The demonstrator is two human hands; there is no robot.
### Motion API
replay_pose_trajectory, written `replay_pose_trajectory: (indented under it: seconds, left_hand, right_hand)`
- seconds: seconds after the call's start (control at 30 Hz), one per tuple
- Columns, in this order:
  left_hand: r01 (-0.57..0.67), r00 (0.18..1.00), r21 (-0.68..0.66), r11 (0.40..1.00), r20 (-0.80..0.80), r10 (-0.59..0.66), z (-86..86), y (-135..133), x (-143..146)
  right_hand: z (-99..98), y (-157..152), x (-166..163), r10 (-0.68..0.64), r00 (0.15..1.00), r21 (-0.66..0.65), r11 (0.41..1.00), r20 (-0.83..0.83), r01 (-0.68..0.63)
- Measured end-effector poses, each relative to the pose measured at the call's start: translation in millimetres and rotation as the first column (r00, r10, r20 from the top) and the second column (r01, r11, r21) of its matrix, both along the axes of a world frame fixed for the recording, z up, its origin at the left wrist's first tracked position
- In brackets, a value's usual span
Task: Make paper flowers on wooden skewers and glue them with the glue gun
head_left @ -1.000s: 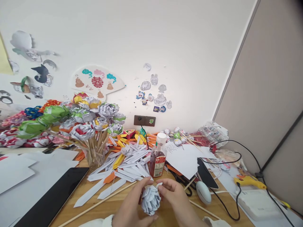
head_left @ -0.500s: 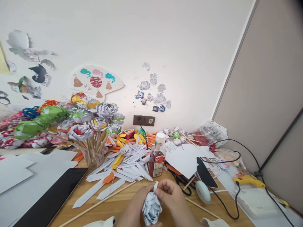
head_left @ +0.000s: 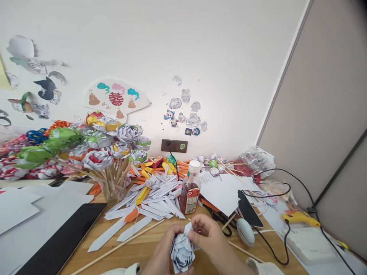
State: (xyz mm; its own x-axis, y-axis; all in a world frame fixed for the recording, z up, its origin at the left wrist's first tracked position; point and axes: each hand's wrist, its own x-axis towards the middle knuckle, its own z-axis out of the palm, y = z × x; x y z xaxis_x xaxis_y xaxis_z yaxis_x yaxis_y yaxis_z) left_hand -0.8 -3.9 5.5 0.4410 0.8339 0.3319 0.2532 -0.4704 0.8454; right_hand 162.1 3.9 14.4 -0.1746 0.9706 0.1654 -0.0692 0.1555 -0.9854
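A white paper flower (head_left: 182, 252) with layered folded petals sits between my hands at the bottom middle. My left hand (head_left: 169, 242) is closed around its left side and holds it up. My right hand (head_left: 205, 235) pinches a white paper strip (head_left: 187, 228) at the top of the flower, between thumb and forefinger. Part of the strip and the flower's underside are hidden by my fingers. Behind my hands stands a sauce bottle (head_left: 190, 189) with a white cap. To its left lies a pile of folded paper strips (head_left: 157, 194), mostly white with some orange and yellow.
A cup of paper flowers on sticks (head_left: 113, 191) stands at the left. Below it lies a black tablet-like slab (head_left: 63, 240). Wooden sticks (head_left: 120, 246) lie on the table. To the right are scissors (head_left: 226, 229), a white mouse (head_left: 246, 232), a phone (head_left: 250, 210), cables and a yellow glue gun (head_left: 299, 219).
The flower has shifted slightly left and turned a little in my left hand. The strip at its top shows wider and flatter now, with my right fingers still on it.
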Motion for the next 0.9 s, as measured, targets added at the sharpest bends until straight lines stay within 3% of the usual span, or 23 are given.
replay_pose_trajectory:
  seconds: [0.27, 0.5, 0.6, 0.7, 0.77, 0.83, 0.9]
  left_hand:
    - [-0.005, 0.999, 0.067, 0.998, -0.053, 0.008, 9.6, 3, 0]
    - [-0.042, 0.991, 0.144, 0.989, -0.122, 0.060, 8.5, 2, 1]
    - [-0.052, 0.985, 0.169, 0.984, -0.153, 0.079, 6.6, 2, 1]
    - [-0.056, 0.978, 0.186, 0.981, -0.186, 0.091, 5.8, 3, 2]
    - [-0.073, 0.977, 0.193, 0.979, -0.184, 0.109, 7.1, 4, 1]
    - [-0.100, 0.977, 0.191, 0.976, -0.167, 0.133, 10.0, 4, 0]
    - [-0.107, 0.978, 0.190, 0.976, -0.158, 0.138, 13.5, 4, -2]
  right_hand:
    - [-2.7, -6, -1, -0.090, 0.981, 0.076, 0.994, 0.174, 0.078]
    - [5.2, -7, 3, -0.002, 0.977, 0.022, 1.000, 0.215, -0.002]
    - [8.2, -10, 3, -0.149, 0.906, 0.247, 0.968, 0.397, 0.052]
    - [9.1, -14, 2, -0.311, 0.821, 0.564, 0.826, 0.478, -0.016]
    - [7.8, -15, 0, -0.325, 0.831, 0.647, 0.761, 0.450, -0.053]
    - [4.9, -14, -1, -0.297, 0.867, 0.565, 0.825, 0.401, 0.021]
    - [1.4, -11, -1, -0.261, 0.900, 0.371, 0.920, 0.348, 0.123]
